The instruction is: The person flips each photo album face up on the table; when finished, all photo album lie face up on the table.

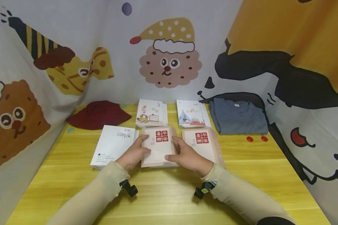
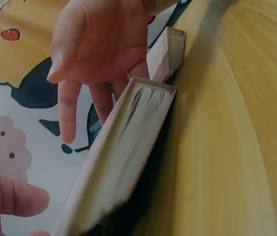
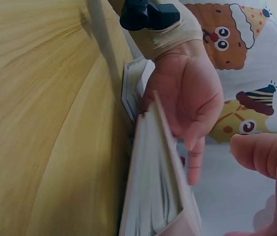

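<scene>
I see pink book stack [image 1: 159,147] flat on desk [image 1: 242,187], mid-desk. My left hand [image 1: 133,154] rests on stack's left edge, fingers straight, nothing clasped. My right hand [image 1: 187,156] on stack's right edge, fingers likewise straight, flat on cover. Second pink stack [image 1: 204,143] just right of it. White booklet [image 1: 112,147] just left. Red hat [image 1: 98,115] and grey shirt [image 1: 238,116] behind.

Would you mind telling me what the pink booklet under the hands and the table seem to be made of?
The booklet looks like matte paper or card: flat printed cover, and thin stacked page edges show in the wrist views. The table looks like yellowish wood or wood-look laminate, smooth with a slight sheen; grain lines run across it, though which one is unclear.
</scene>
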`<state>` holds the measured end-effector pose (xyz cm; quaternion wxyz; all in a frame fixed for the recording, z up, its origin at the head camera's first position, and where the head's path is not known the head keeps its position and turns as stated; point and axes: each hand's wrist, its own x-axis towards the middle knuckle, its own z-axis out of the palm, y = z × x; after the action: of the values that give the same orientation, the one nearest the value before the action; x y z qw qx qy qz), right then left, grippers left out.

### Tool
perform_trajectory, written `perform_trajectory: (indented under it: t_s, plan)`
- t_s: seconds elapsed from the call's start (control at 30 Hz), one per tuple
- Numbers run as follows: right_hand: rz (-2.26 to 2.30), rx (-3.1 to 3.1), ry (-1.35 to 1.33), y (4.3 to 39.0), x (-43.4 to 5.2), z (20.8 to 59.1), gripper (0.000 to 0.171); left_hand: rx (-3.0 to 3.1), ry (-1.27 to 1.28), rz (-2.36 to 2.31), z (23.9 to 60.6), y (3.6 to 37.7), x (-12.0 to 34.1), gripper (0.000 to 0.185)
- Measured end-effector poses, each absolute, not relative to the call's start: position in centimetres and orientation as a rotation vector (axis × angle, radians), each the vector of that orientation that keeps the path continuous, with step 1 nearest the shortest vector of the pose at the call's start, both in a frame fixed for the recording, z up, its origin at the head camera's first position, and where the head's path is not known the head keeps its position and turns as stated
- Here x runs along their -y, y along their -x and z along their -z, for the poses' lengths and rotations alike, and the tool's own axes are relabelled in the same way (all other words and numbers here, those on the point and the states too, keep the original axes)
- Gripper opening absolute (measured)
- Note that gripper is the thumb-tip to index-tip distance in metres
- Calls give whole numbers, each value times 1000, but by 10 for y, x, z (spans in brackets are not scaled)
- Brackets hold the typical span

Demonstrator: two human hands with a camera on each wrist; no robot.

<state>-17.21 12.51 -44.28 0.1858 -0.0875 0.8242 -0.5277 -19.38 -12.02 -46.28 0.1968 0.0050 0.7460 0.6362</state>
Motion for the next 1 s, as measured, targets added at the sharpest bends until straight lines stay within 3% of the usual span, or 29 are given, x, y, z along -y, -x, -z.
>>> perform_trajectory:
  t_s: [0.17, 0.4, 0.8, 1.0]
  plan:
    - [1465, -2338, 280, 173, -125, 445, 94, -2151, -70, -1762, 459, 191, 120, 84]
    - [1529, -2297, 320, 182, -125, 451, 81, -2245, -191, -1739, 443, 185, 121, 76]
    - [1555, -2259, 352, 184, -122, 449, 79, -2306, -344, -1631, 403, 169, 122, 79]
    - [1588, -2205, 468, 181, -121, 446, 71, -2292, -458, -1644, 397, 163, 120, 79]
